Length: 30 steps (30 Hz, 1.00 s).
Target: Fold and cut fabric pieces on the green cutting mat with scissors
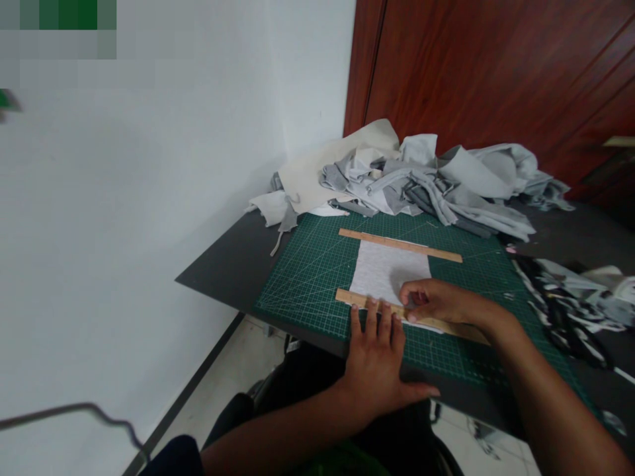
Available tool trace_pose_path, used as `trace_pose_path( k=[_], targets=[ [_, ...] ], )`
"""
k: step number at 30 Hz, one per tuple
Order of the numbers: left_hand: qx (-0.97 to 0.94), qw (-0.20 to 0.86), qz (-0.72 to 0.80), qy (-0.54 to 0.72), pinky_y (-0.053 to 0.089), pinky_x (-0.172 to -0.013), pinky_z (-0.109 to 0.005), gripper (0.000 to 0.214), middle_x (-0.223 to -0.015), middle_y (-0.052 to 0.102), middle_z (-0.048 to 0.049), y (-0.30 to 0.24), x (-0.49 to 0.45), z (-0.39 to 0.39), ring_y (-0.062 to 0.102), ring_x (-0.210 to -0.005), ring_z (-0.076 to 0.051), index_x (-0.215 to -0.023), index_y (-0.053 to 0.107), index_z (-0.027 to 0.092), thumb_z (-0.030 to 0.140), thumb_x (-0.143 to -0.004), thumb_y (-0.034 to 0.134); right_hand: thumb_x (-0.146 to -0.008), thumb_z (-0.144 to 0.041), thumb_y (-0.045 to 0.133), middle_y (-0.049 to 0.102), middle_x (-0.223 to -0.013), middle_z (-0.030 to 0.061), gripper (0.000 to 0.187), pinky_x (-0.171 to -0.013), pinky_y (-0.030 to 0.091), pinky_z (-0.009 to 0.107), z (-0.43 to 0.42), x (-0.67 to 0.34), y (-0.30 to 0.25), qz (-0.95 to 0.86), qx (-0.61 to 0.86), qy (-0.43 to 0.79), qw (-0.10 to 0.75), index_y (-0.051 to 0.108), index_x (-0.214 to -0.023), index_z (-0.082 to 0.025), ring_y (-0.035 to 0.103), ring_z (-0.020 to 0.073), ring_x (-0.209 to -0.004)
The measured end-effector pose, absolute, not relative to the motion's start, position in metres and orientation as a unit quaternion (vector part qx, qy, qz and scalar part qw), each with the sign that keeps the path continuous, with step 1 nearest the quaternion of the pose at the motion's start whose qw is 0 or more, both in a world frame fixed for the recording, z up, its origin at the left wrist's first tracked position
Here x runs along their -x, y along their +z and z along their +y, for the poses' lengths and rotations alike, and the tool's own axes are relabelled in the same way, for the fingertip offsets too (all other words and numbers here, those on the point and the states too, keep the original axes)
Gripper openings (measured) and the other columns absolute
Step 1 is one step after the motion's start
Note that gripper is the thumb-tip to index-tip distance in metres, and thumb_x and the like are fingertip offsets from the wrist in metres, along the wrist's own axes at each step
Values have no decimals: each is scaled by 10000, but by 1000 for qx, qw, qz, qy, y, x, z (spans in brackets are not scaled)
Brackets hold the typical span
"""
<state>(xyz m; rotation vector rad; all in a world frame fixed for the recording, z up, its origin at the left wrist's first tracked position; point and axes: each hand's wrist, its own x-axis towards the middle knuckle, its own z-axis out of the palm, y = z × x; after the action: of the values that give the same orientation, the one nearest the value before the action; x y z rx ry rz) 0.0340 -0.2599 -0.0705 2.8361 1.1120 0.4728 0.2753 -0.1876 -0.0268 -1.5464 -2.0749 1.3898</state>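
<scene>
A piece of light grey fabric (380,268) lies flat on a green gridded cutting mat (302,281). One wooden ruler (399,244) runs along the fabric's far edge, and a second wooden ruler (348,297) lies across its near edge. My left hand (376,370) is open, with its spread fingertips resting on the near ruler and the thumb out to the right. Just right of those fingers, my right hand (436,301) is closed, its fingers curled and its thumb at the near ruler. Whatever is between its fingertips is hidden. A strip of fabric shows below that ruler.
Heaped grey and white cloth (417,175) covers the back of the dark table (223,261). More black and white scraps (570,304) lie at the right. A white wall (173,165) borders the left side, and a reddish wooden door (471,66) stands behind.
</scene>
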Motion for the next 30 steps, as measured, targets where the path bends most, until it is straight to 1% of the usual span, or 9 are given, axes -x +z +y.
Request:
trace_pose_path(
  k=[8, 11, 13, 17, 19, 21, 25, 28, 30],
  targets=[
    [-919, 46, 359, 154, 71, -1214, -675, 1155, -1637, 284, -232, -69, -33, -259, 93, -1548, -444, -1537, 380, 55, 936, -800, 253, -749, -502, 790, 506, -705, -36, 367, -585, 343, 253, -190, -271, -18, -697, 530, 472, 103, 667, -887, -185, 476, 155, -676],
    [-919, 46, 360, 153, 77, -1216, -670, 1160, -1636, 279, -239, -68, -33, -260, 112, -1545, -443, -1537, 381, 51, 937, -798, 256, -777, -540, 768, 517, -728, -33, 422, -586, 357, 255, -191, -273, -15, -710, 526, 456, 108, 667, -987, -188, 486, 156, -676],
    [-918, 43, 364, 154, 79, -1217, -669, 1166, -1637, 276, -242, -68, -33, -260, 116, -1544, -444, -1538, 380, 50, 940, -794, 259, -832, -548, 720, 528, -756, -28, 432, -592, 369, 265, -190, -272, -14, -717, 535, 423, 143, 643, -1069, -195, 492, 160, -677],
    [-917, 41, 364, 156, 69, -1216, -667, 1231, -1643, 260, -243, -70, -32, -260, 100, -1545, -446, -1556, 344, 51, 975, -748, 253, -933, -515, 613, 589, -903, 20, 368, -702, 452, 307, -191, -253, -16, -698, 551, 351, 293, 587, -1148, -218, 551, 192, -794],
    [-917, 42, 363, 158, 63, -1213, -672, 1280, -1649, 239, -246, -70, -32, -260, 82, -1547, -447, -1570, 313, 48, 998, -715, 239, -987, -502, 534, 606, -903, 20, 330, -744, 487, 324, -192, -236, -18, -672, 535, 374, 350, 572, -1175, -234, 570, 187, -792],
    [-916, 42, 365, 159, 64, -1210, -675, 1326, -1658, 204, -248, -71, -33, -259, 60, -1547, -452, -1572, 308, 42, 1019, -677, 248, -1006, -506, 500, 633, -896, 19, 327, -736, 518, 331, -194, -218, -21, -639, 511, 419, 395, 570, -1176, -235, 594, 171, -742],
    [-916, 31, 366, 164, 75, -1220, -657, 1355, -1650, 212, -264, -70, -35, -257, 55, -1547, -450, -1559, 321, 11, 1021, -655, 334, -978, -498, 567, 710, -1026, 61, 361, -671, 567, 334, -202, -188, -27, -588, 461, 497, 442, 541, -1240, -251, 679, 167, -724],
    [-916, 30, 360, 172, 120, -1224, -644, 1384, -1610, 291, -293, -75, -35, -259, 128, -1532, -459, -1549, 323, -21, 1012, -633, 413, -982, -466, 583, 743, -968, 47, 310, -667, 591, 343, -216, -170, -28, -581, 429, 509, 468, 553, -1211, -261, 712, 171, -695],
    [-915, 47, 357, 183, 209, -1218, -619, 1349, -1582, 373, -262, -84, -35, -263, 237, -1502, -455, -1561, 327, 22, 982, -628, 499, -996, -434, 574, 754, -907, 30, 216, -667, 597, 342, -229, -158, -28, -596, 412, 507, 467, 591, -1124, -261, 718, 168, -662]
  ],
)
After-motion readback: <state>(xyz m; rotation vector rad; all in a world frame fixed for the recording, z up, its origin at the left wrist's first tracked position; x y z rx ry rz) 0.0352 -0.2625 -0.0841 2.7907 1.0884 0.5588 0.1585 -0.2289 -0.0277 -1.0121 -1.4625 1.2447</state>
